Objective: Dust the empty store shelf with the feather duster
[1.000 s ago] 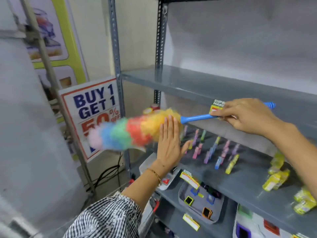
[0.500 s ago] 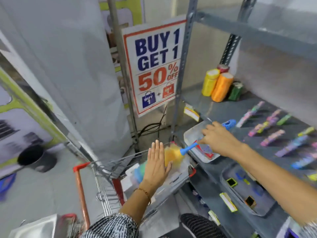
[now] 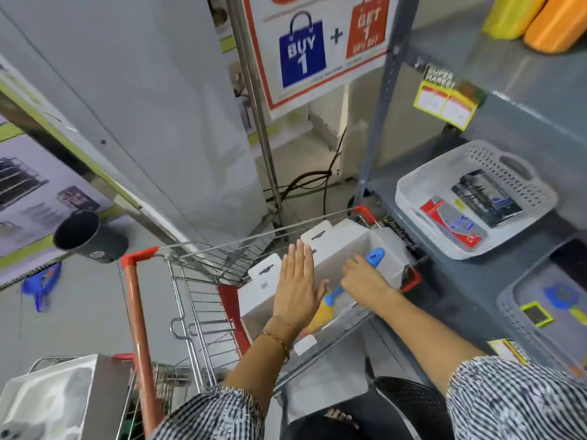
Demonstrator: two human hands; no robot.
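My right hand [image 3: 362, 279] grips the blue handle of the feather duster [image 3: 374, 257], low inside a shopping cart [image 3: 222, 258]. The handle's end sticks out above my knuckles. Only yellow feathers [image 3: 320, 315] show below my left hand; the rest of the head is hidden. My left hand [image 3: 297, 285] is flat with fingers straight, held over the duster's head, holding nothing. The grey metal shelf unit [image 3: 540, 103] stands to the right.
White packages [image 3: 340, 249] fill the cart. A white basket [image 3: 422, 182] with packets and a grey tray [image 3: 514, 306] sit on lower shelves. Yellow and orange spools [image 3: 540, 20] stand on an upper shelf. A sale sign [image 3: 317, 49] hangs on a pole. A dark bin [image 3: 85, 236] stands left.
The duster came down from shelf height into the cart, both hands moving with it. My view tipped downward from the shelves to the cart and floor.
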